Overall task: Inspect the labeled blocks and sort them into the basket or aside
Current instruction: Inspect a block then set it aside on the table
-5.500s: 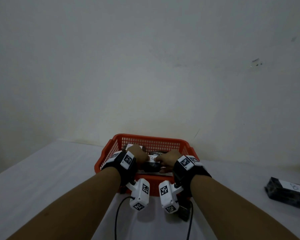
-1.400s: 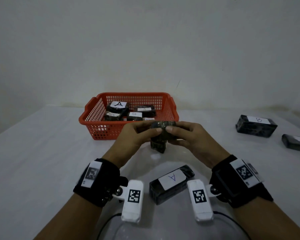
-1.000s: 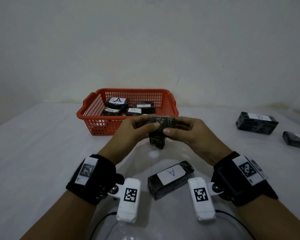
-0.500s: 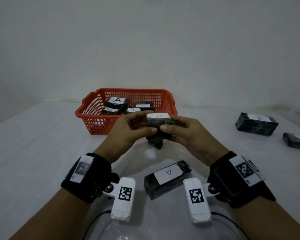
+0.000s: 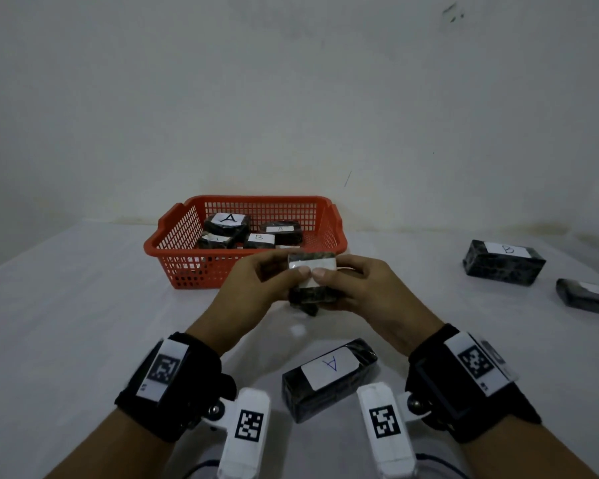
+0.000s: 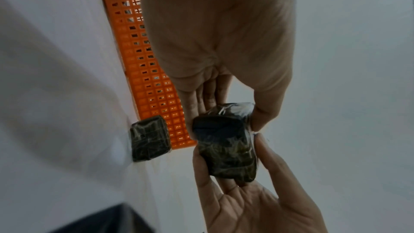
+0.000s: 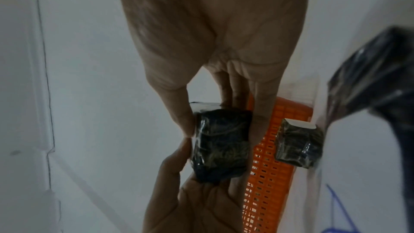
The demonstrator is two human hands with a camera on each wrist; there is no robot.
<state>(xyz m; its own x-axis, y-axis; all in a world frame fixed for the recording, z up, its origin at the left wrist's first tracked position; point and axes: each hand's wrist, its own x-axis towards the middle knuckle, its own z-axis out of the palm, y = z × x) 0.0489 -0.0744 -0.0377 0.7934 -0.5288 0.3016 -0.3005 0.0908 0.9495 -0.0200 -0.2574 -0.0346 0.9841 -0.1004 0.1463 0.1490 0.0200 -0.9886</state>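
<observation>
Both hands hold one dark wrapped block [image 5: 311, 262] up in front of the orange basket [image 5: 256, 199]. The left hand [image 5: 274, 281] pinches its left end and the right hand [image 5: 353, 285] its right end. Its white label faces me, and both thumbs cover the letter. From the wrists the block [image 6: 224, 148] [image 7: 221, 144] shows its dark end between fingers and thumbs. Several blocks labelled A and B lie in the basket. Another block marked A [image 5: 329, 378] lies on the table between my wrists.
A small dark block [image 6: 150, 141] [image 7: 299, 146] stands on the white table just before the basket wall, below my hands. At the right lie a block marked B [image 5: 504, 266] and one more dark block [image 5: 588, 300]. A wall stands behind the basket.
Both hands have turned the held block, tipping its white label from the top face towards me. The thumbs now lie over the letter A. The other blocks have not moved.
</observation>
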